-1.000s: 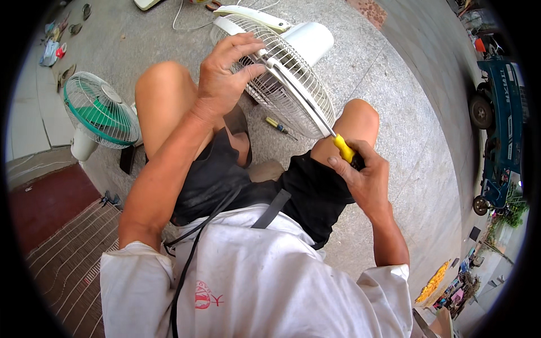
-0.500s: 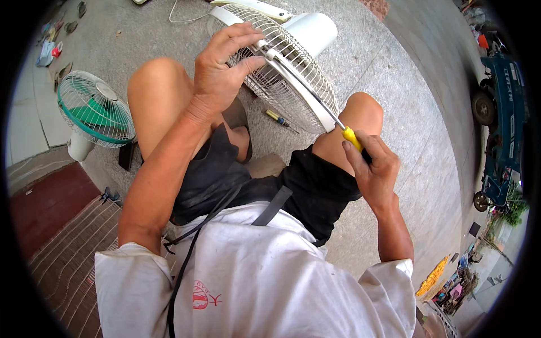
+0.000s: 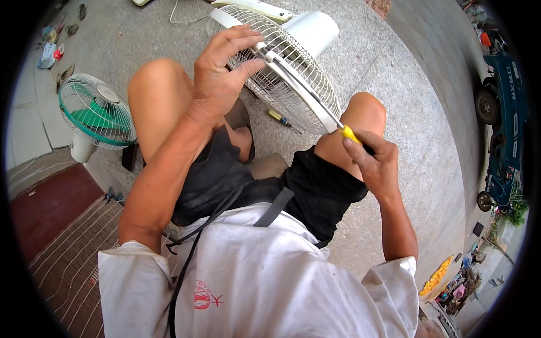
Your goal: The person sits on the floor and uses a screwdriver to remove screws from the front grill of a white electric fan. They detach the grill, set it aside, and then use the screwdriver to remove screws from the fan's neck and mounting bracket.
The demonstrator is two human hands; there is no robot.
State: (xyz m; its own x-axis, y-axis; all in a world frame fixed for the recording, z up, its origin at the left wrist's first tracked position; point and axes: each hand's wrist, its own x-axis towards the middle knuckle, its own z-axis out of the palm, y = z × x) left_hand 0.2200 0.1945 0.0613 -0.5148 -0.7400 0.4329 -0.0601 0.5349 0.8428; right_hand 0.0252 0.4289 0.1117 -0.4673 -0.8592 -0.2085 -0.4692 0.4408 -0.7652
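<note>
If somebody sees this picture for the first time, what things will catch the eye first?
Most striking is the white fan in the upper middle, tilted between the person's bare knees. The left hand grips its wire cage, while the right hand holds a yellow-handled screwdriver at the cage's lower rim. A smaller green fan stands on the floor at the left.
</note>
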